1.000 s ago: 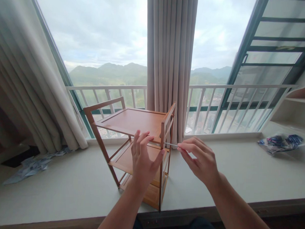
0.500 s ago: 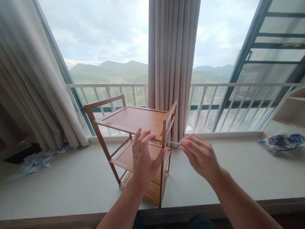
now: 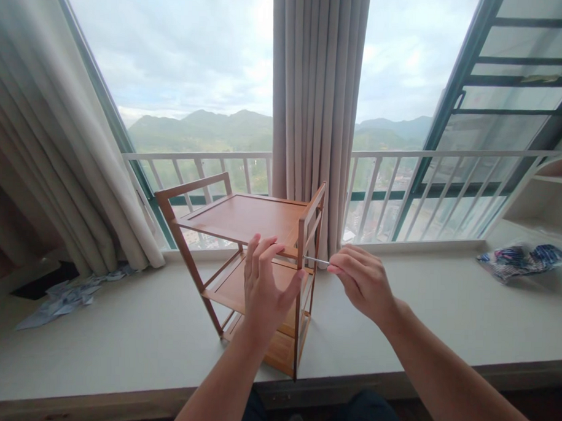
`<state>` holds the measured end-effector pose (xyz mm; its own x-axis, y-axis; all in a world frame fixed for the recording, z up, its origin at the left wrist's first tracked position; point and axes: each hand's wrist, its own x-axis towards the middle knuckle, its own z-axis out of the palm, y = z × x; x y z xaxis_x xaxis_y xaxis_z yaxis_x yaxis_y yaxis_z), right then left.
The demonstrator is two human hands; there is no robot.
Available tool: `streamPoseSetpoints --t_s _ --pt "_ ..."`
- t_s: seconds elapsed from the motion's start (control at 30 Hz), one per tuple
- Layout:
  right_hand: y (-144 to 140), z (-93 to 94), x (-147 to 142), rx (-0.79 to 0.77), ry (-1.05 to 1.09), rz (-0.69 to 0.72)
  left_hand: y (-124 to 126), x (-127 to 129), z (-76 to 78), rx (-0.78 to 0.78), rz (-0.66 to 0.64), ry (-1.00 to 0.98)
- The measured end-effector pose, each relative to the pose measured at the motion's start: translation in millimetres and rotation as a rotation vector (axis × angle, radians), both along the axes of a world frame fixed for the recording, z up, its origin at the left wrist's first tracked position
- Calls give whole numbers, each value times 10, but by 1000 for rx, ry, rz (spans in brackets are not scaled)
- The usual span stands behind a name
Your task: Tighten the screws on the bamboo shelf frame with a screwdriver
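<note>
A brown wooden shelf rack [image 3: 262, 213] with three tiers stands upright on the white ledge. My left hand [image 3: 268, 284] grips its near right corner, fingers at the front edge of the top tier and thumb against the right front post [image 3: 302, 236]. In my closed right hand [image 3: 364, 281] is a screwdriver [image 3: 317, 260]. Only its thin metal shaft shows, lying nearly level, with the tip at the outer side of that post just below the top tier. My fingers hide the handle, and any screw at the tip is too small to make out.
The white ledge [image 3: 138, 347] ends just before my legs. Crumpled papers [image 3: 70, 298] lie at the left, by a grey curtain. A clear plastic bag with patterned cloth [image 3: 521, 262] rests at the right. A white railing [image 3: 403, 154] runs along the window.
Almost nothing differs. Both hands keep their places on the rack and the screwdriver, and the view has shifted very slightly.
</note>
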<state>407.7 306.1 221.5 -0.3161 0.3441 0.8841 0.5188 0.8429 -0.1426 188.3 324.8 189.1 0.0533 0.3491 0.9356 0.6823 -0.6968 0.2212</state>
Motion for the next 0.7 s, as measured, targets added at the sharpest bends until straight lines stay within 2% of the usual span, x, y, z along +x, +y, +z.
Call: streamPoseSetpoints --t_s 0.07,0.17,0.23,0.3,0.5,0.7 --pt "-16 -18 -10 -160 94 53 4 -4 0 2 -3 5" --pt "-46 -33 -44 -540 319 179 7 -8 1 0 -5 10" --pt "-63 -23 -71 -797 447 320 8 -9 2 -1 -8 13" --pt "-76 5 -91 -987 526 475 8 -10 2 4 -11 12" --pt "-138 121 -80 -1369 561 775 1 -22 7 0 -14 26" --pt "-174 203 -78 -1631 626 1001 -3 -27 0 6 -9 33"
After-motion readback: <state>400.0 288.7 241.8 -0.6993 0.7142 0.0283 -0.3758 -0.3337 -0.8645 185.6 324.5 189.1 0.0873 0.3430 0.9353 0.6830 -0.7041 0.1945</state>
